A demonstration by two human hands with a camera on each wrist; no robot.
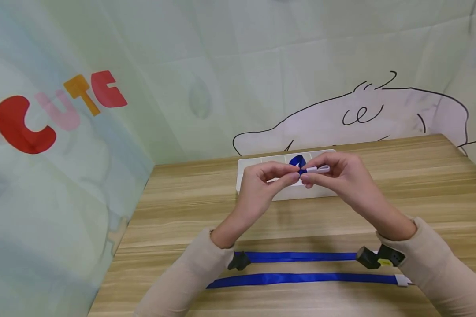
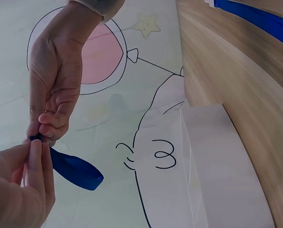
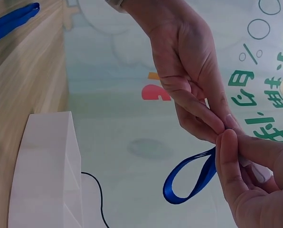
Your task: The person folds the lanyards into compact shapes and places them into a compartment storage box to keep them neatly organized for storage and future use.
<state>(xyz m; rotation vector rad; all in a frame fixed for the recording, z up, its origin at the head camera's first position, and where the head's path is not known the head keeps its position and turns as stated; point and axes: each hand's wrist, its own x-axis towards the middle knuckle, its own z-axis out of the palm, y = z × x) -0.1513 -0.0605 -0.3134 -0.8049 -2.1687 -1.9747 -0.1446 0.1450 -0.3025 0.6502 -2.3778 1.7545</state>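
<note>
A wood-grain table (image 1: pixel 178 202) stands beside pale cartoon-printed walls (image 1: pixel 238 75).

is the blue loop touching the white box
Apart: the right wrist view shows the blue loop hanging clear of the white box, with backdrop between.

A wood-grained desk (image 1: pixel 182 209) is carrying a white divided box (image 1: pixel 301 193) near its far edge; closer in, a farther blue strap (image 1: pixel 301 256) and a nearer blue strap (image 1: pixel 301 278) are lying roughly parallel, the latter showing a white end piece (image 1: pixel 402 280).
</note>
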